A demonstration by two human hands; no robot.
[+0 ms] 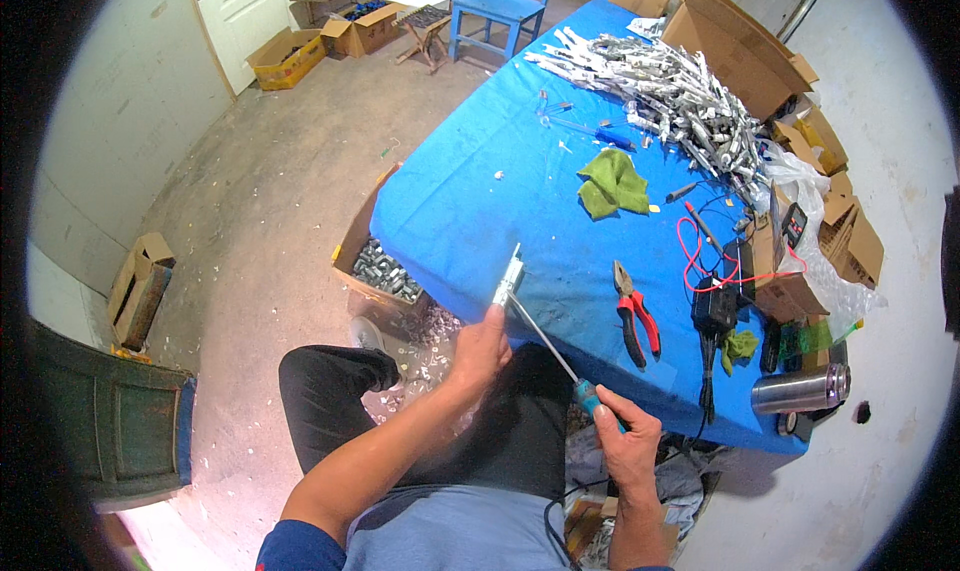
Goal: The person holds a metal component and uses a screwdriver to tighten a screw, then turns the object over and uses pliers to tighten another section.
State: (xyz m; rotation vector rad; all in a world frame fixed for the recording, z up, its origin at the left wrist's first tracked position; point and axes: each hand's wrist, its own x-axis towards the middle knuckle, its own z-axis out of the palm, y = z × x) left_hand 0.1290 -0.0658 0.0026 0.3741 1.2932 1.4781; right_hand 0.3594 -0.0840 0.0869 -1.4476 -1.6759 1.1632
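The left grip (482, 346) and the right grip (628, 431) are both closed, the left farther forward.
The bare left forearm (390, 456) slants up and inward from a bent elbow, its fingers folded in a pinch; the bare right forearm (637, 531) rises nearly upright from the lower edge, its wrist leading into curled fingers that tip inward, apart from the left.

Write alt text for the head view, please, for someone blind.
Left hand holds a slim whitish part; right hand holds a screwdriver, its tip at that part. Pliers, a green rag and piled pieces lie on blue cloth.
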